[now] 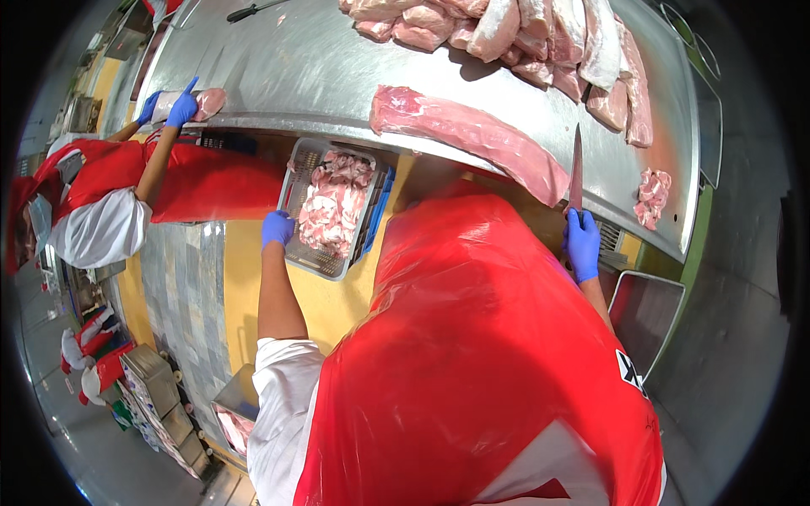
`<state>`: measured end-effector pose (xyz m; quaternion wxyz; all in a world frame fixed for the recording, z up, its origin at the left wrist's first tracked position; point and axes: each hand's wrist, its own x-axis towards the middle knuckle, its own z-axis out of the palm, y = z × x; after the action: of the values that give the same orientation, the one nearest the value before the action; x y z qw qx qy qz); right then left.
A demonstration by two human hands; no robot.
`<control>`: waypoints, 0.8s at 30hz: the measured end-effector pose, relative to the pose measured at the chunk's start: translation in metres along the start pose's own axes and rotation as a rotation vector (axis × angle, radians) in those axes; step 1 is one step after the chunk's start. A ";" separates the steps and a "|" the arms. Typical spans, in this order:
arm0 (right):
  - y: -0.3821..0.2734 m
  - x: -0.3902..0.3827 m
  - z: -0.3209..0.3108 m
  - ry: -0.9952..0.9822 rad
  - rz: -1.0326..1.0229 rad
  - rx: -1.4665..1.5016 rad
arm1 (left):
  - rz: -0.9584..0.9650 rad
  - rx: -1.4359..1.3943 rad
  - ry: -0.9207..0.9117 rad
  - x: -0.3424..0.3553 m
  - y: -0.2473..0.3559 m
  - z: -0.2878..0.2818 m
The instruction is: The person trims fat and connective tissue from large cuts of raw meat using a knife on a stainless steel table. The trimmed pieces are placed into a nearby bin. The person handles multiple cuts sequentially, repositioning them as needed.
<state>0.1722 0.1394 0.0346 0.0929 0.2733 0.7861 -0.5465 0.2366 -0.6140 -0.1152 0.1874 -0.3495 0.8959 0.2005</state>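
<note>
My right hand [581,244], in a blue glove, grips a knife [577,173] with its blade pointing away from me over the table edge. To the left of that blade, a long pink strip of meat [464,133] lies along the near edge of the steel table [304,51]. My left hand [278,229], also gloved in blue, is closed at the left rim of a grey perforated crate [344,271]; its fingertips are partly hidden. Inside the crate are pale meat trimmings [332,211]. A blue crate [379,211] shows beneath it.
Large meat pieces [515,29] are heaped at the far side. Small trimmings [652,197] lie at the table's right end. On the left, a co-worker's gloved hands [179,108] touch another meat piece [211,103]. A dark-handled tool [245,13] lies far left. A metal tub [645,308] stands lower right.
</note>
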 end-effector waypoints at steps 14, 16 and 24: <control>0.025 -0.047 -0.021 0.243 0.081 -0.021 | -0.100 0.337 -0.151 0.017 0.056 0.032; 0.030 -0.051 -0.022 0.270 0.086 -0.018 | -0.015 0.403 -0.053 0.020 0.048 0.035; 0.031 -0.051 -0.018 0.294 0.029 -0.151 | 0.261 0.225 0.068 0.014 0.104 0.038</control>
<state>0.2335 0.1467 0.0388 0.0051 0.3538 0.8261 -0.4385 0.1619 -0.5326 -0.1306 0.1671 -0.2135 0.9562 0.1099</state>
